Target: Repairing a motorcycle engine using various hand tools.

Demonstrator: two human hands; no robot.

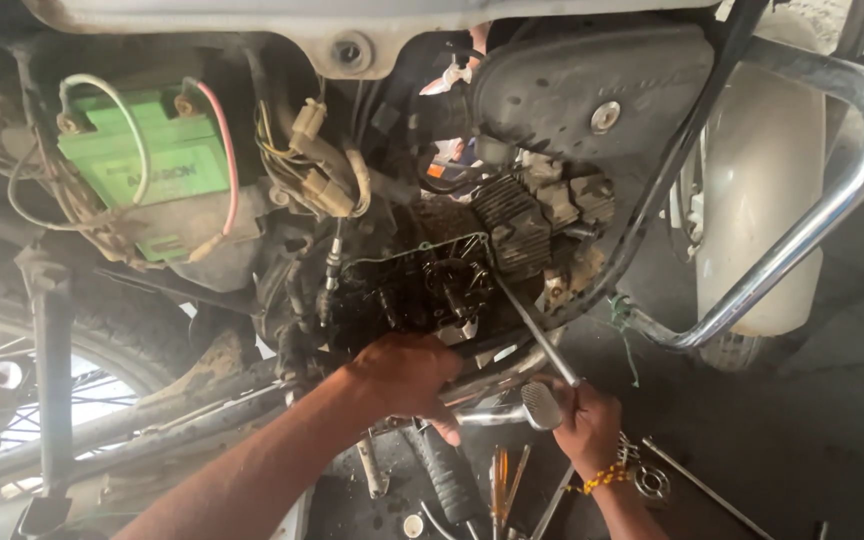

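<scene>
Long metal rod held at lower end in right hand, fingers wrapped tight round it; tip runs up-left into oily open engine, just above left hand. Left hand pressed against engine underside, fingers curled over chrome bar; grip on bar not clearly shown. Green battery with wires upper left, well apart from both hands. Engine interior dark, parts hard to tell apart. Tools on floor cut off at bottom edge.
</scene>
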